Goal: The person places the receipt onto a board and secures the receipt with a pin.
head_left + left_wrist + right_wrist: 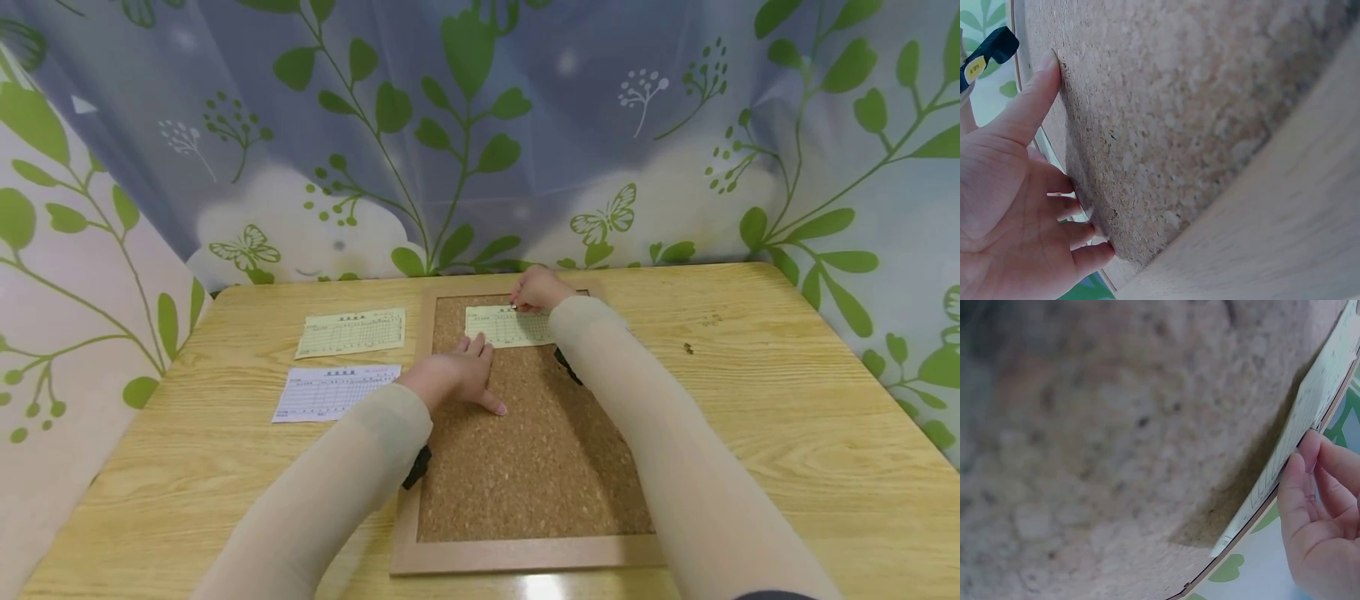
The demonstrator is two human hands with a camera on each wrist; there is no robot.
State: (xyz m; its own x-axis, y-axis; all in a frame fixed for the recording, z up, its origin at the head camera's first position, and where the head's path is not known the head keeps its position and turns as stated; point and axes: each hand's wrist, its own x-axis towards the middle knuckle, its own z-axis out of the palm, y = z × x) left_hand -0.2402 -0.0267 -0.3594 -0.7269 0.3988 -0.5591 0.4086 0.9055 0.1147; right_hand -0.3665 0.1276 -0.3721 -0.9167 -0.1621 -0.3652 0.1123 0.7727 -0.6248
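Observation:
A framed corkboard (532, 467) lies on the table, with a pale yellow printed slip (504, 330) across its upper part. My left hand (459, 379) lies spread, fingertips on the slip's lower left edge and thumb on the cork; the left wrist view shows these straight fingers (1079, 232) against the board. At the slip's top edge my right hand (543, 289) pinches a small silvery thumbtack (513, 306) between thumb and fingers. The right wrist view shows the slip (1285, 440) standing slightly off the cork, its lower edge casting a shadow; the tack's point is hidden.
Left of the board, another yellow slip (352, 332) lies above a white slip (333, 392) on the wooden table (187, 467). A few tiny brass-coloured pieces (688, 348) lie to the right. A leaf-patterned curtain (480, 150) hangs behind the table's far edge.

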